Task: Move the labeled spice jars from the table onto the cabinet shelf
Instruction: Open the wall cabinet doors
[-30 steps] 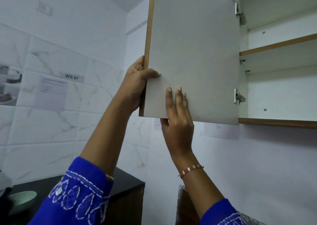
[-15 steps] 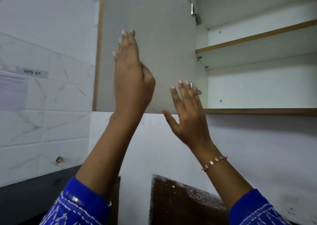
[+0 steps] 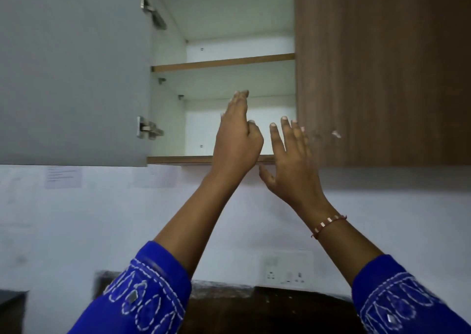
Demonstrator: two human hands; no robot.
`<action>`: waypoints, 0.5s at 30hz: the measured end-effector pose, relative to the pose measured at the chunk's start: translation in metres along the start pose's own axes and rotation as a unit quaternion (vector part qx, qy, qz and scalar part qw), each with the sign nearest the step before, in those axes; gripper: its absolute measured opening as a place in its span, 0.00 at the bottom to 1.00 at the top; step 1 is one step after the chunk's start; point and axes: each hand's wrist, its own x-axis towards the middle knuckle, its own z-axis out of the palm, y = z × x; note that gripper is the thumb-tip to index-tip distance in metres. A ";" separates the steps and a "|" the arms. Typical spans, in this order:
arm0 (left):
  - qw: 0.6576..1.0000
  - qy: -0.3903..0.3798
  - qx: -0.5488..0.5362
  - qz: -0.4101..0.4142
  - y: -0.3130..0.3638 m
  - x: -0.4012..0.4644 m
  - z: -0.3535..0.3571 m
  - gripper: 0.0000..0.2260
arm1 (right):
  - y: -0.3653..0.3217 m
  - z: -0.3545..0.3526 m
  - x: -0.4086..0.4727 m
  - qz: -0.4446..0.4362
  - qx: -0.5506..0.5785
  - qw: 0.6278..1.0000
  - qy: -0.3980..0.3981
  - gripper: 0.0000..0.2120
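Observation:
The wall cabinet stands open, its grey left door (image 3: pixel 74 71) swung fully out to the left. Inside, the upper shelf (image 3: pixel 224 62) and the bottom shelf (image 3: pixel 178 159) both look bare. My left hand (image 3: pixel 237 140) is raised in front of the lower compartment, fingers straight and holding nothing. My right hand (image 3: pixel 290 160) is just to its right, below the bottom shelf's edge, fingers spread and empty. No spice jars are in view.
The right cabinet door (image 3: pixel 382 71), brown wood grain, is closed. Paper notes (image 3: pixel 63 177) are stuck on the white wall below the cabinet. A white socket panel (image 3: pixel 286 268) sits above a dark countertop (image 3: pixel 254 305) at the bottom.
Both hands have let go of the left door, which has swung fully open. The view has shifted right, so the hands are now in front of the open compartment.

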 end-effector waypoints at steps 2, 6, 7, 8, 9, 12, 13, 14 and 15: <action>0.998 -0.033 -0.043 -0.031 0.008 0.000 0.027 0.24 | 0.034 0.007 -0.007 0.004 -0.055 0.997 -0.050 0.43; 0.987 -0.090 -0.097 -0.091 0.022 0.007 0.063 0.24 | 0.080 0.027 -0.011 0.003 -0.144 0.983 -0.113 0.51; 0.984 -0.104 -0.105 -0.099 0.024 0.010 0.070 0.25 | 0.089 0.032 -0.011 0.002 -0.162 0.979 -0.122 0.52; 0.981 -0.114 -0.114 -0.106 0.025 0.013 0.077 0.25 | 0.096 0.038 -0.009 0.002 -0.176 0.976 -0.129 0.52; 0.979 -0.120 -0.123 -0.112 0.026 0.017 0.083 0.25 | 0.102 0.044 -0.008 0.007 -0.188 0.973 -0.134 0.53; 0.974 -0.125 -0.137 -0.128 0.027 0.027 0.097 0.24 | 0.112 0.061 -0.002 0.012 -0.214 0.967 -0.140 0.52; 0.974 -0.127 -0.139 -0.129 0.025 0.030 0.101 0.24 | 0.113 0.065 -0.001 0.010 -0.220 0.965 -0.145 0.51; 0.973 -0.129 -0.141 -0.130 0.024 0.032 0.105 0.24 | 0.114 0.069 0.000 0.007 -0.225 0.962 -0.153 0.51; 0.972 -0.133 -0.140 -0.131 0.022 0.034 0.108 0.23 | 0.115 0.073 0.000 0.002 -0.230 0.960 -0.160 0.50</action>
